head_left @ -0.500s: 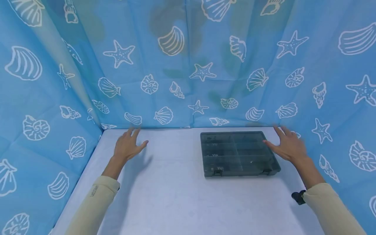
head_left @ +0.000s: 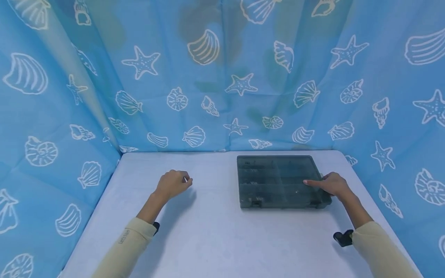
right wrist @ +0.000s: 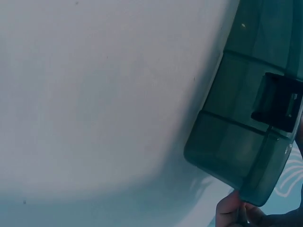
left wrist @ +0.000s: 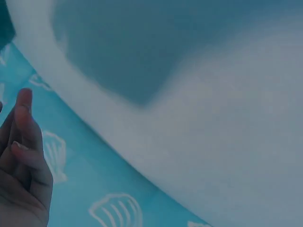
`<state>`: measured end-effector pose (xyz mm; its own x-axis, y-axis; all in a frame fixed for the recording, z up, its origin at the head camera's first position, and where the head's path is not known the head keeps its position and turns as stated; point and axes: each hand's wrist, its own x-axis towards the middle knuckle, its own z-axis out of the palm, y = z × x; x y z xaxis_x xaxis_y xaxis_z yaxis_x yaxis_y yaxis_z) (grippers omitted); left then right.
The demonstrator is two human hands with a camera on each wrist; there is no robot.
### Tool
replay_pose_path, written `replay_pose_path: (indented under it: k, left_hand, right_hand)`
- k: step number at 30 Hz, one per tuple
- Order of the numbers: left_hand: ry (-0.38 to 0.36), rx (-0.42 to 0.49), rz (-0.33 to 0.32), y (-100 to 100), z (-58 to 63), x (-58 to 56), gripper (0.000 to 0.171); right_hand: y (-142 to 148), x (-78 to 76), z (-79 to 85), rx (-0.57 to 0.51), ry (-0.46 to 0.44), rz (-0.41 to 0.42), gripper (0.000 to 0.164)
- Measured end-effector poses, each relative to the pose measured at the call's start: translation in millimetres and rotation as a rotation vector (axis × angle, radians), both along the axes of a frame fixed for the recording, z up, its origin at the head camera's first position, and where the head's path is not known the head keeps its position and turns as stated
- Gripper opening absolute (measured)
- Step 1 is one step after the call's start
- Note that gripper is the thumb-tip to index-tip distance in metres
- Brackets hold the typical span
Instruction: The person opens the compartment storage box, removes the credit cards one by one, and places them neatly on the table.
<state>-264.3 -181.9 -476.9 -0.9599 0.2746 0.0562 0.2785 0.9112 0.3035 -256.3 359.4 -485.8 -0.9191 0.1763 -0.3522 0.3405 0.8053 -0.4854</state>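
From the head view, we've got a see-through dark organizer box [head_left: 264, 175] lying flat on the white bench [head_left: 208, 239], right of centre, latches along its near side. Our right hand [head_left: 332, 184] has it by the right edge, thumb [head_left: 311, 183] over the lid, so that grip is grasping the box. Our left hand [head_left: 172, 183] hangs well apart from it, fingers loosely bent, grip released.

Left wrist cam: our hand sits at the left edge, with shadow across the white cloth [left wrist: 227, 142].

Right wrist cam: we see fingertips [right wrist: 228, 208] touching the box's corner, near a dark latch [right wrist: 279, 101].
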Motion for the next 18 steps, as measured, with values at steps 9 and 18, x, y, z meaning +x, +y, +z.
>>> replay_pose_path:
  k: [9,18]
  left_hand:
    - [-0.332,0.403,-0.238,99,-11.9,23.0,0.031]
    - [-0.754,0.780,-0.131,169,-45.4,63.0,0.057]
  right_hand:
    - [-3,-2.6,1.4,-0.051,-0.001,-0.042,0.126]
    - [-1,-3.0,-6.1,-0.071,-0.009,-0.070,0.128]
